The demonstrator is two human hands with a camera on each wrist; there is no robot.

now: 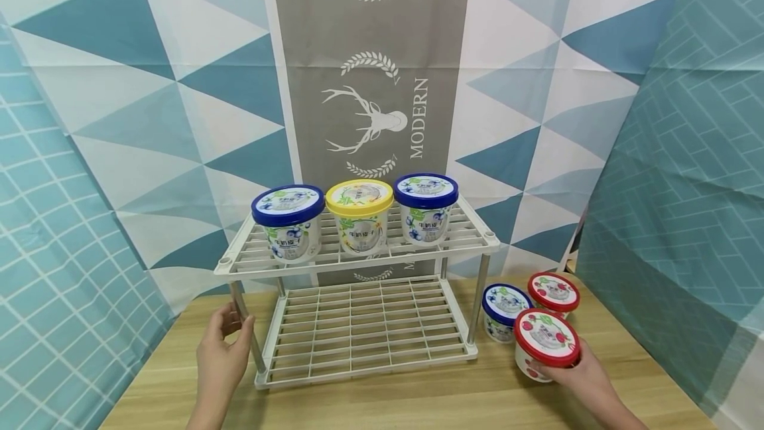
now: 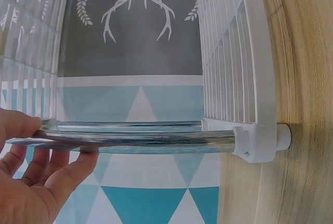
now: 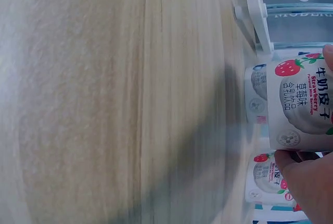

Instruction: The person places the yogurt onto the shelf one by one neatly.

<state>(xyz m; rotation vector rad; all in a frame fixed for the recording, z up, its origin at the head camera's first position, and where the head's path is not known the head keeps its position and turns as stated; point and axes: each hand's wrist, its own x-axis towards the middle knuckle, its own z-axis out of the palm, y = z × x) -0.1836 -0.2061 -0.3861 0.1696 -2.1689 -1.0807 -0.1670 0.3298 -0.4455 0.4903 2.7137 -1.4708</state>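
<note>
In the head view my right hand [image 1: 587, 377] grips a red-lidded strawberry tub [image 1: 546, 337] by its side. The right wrist view shows the white strawberry tub [image 3: 299, 101] with thumb and fingers against it. Beside it stand a blue-lidded tub [image 1: 506, 304] and another red-lidded tub [image 1: 555, 292]. My left hand [image 1: 223, 350] is at the front left post of a white two-tier rack [image 1: 364, 377]. In the left wrist view, the fingers and thumb hold the shiny metal post [image 2: 171, 141] from both sides.
On the rack's upper shelf stand a blue-lidded tub [image 1: 289, 224], a yellow-lidded tub [image 1: 360, 217] and a second blue-lidded tub [image 1: 426, 211]. The rack rests on a wooden table [image 1: 370, 410]. A patterned curtain [image 1: 370, 32] hangs close behind.
</note>
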